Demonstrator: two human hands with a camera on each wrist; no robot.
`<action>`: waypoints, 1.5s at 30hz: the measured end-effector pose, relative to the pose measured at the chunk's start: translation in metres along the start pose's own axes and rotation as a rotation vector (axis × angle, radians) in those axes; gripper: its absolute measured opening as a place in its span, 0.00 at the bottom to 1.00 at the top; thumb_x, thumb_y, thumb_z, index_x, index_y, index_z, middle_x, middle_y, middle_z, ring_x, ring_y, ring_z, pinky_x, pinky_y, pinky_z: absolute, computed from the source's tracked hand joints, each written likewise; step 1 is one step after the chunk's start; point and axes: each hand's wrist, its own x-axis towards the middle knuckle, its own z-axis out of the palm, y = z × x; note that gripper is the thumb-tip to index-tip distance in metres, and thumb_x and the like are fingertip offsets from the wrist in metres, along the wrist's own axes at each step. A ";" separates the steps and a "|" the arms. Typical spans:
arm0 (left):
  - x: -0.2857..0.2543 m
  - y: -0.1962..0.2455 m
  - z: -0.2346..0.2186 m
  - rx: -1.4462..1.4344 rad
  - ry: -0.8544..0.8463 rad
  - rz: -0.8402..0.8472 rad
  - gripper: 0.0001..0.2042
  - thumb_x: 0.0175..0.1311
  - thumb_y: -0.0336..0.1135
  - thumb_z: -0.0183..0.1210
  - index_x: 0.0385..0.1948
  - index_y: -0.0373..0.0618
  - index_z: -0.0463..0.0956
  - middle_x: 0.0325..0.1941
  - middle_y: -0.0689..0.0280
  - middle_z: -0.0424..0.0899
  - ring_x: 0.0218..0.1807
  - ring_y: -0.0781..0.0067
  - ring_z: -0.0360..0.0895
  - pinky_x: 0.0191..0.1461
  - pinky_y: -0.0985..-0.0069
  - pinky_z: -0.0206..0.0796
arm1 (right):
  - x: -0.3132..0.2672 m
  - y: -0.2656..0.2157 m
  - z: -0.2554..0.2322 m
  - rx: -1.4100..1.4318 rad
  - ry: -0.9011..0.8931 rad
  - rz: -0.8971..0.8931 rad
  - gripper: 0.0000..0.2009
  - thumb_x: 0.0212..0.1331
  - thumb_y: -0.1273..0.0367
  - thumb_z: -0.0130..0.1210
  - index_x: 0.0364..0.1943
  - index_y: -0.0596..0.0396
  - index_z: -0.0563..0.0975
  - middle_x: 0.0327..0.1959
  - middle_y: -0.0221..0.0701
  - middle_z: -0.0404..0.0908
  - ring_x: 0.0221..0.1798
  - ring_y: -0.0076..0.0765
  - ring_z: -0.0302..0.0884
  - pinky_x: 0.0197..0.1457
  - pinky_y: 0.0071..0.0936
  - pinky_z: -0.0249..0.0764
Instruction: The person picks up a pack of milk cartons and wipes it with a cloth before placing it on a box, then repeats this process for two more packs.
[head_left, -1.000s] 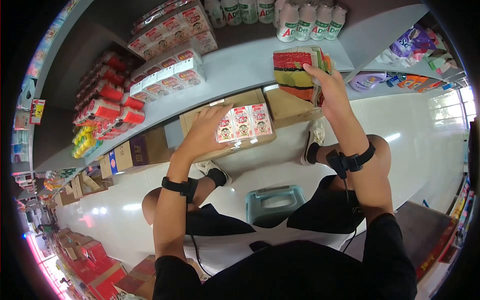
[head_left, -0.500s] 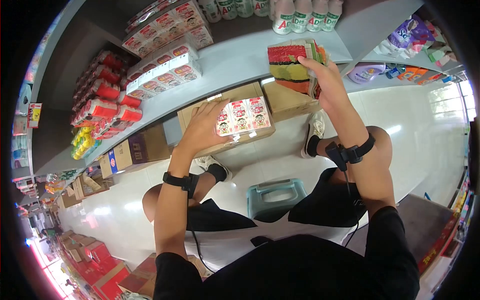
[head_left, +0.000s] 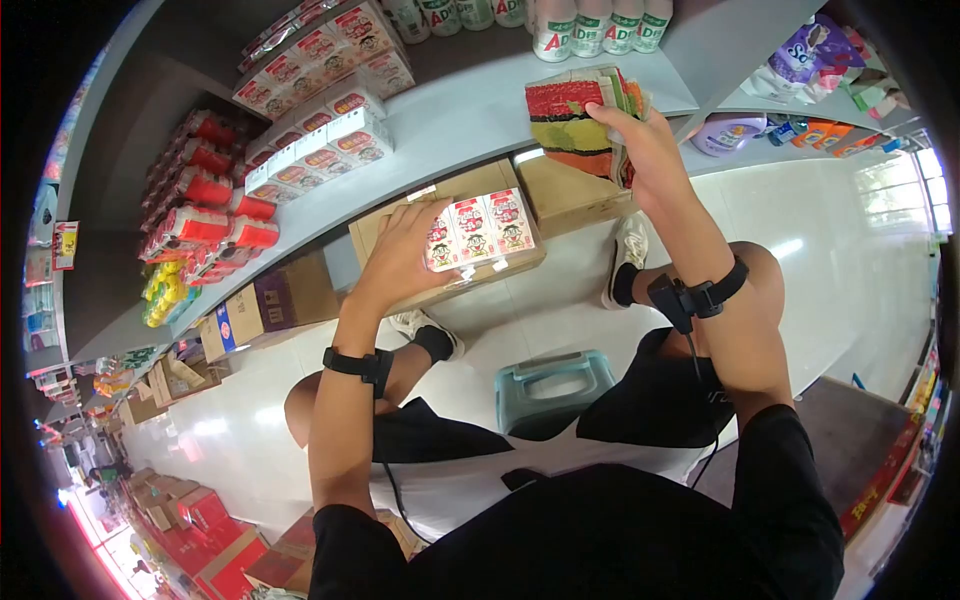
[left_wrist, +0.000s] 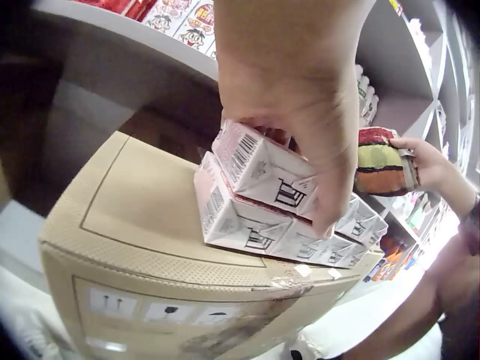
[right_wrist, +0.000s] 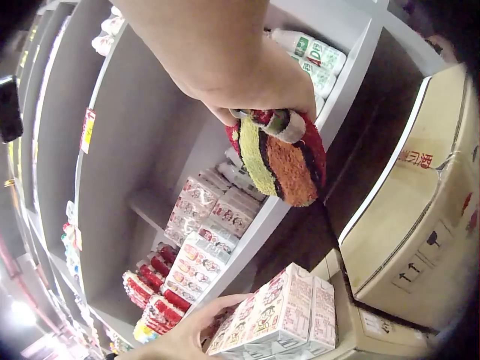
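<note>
My left hand grips a pack of small red-and-white milk cartons on top of a cardboard box. In the left wrist view the cartons are stacked in two layers, with the thumb along their side and the other fingers hidden behind. My right hand pinches a folded cloth striped in red, green and orange, thumb on top, by the shelf's front edge. The right wrist view shows the cloth hanging below the hand.
A grey shelf holds more milk cartons, red-capped bottles and white drink bottles. Another cardboard box stands under the shelf, to the right. A pale blue-green stool is between the knees.
The head view has shifted slightly, so the shelf goods sit a little further left and up. The carton pack is turned slightly. Both hands keep their holds.
</note>
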 end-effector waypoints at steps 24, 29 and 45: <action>0.000 0.002 -0.004 0.067 -0.035 0.003 0.49 0.36 0.38 0.77 0.69 0.49 0.63 0.66 0.56 0.71 0.68 0.51 0.66 0.68 0.57 0.55 | -0.002 0.000 0.001 0.004 0.004 0.058 0.17 0.62 0.70 0.61 0.53 0.62 0.76 0.49 0.34 0.83 0.50 0.29 0.81 0.56 0.30 0.76; -0.006 0.007 -0.014 0.159 -0.083 -0.001 0.52 0.37 0.38 0.77 0.73 0.52 0.58 0.66 0.55 0.70 0.69 0.50 0.65 0.68 0.55 0.58 | -0.005 -0.003 0.001 0.024 0.004 0.058 0.18 0.61 0.71 0.61 0.54 0.62 0.75 0.50 0.35 0.82 0.51 0.31 0.81 0.55 0.31 0.78; -0.002 0.010 -0.090 0.319 0.595 0.111 0.30 0.56 0.37 0.68 0.63 0.44 0.70 0.64 0.54 0.74 0.68 0.51 0.68 0.70 0.55 0.60 | -0.006 -0.006 0.013 0.055 -0.040 0.101 0.19 0.61 0.71 0.61 0.56 0.61 0.74 0.52 0.35 0.82 0.53 0.33 0.81 0.56 0.32 0.80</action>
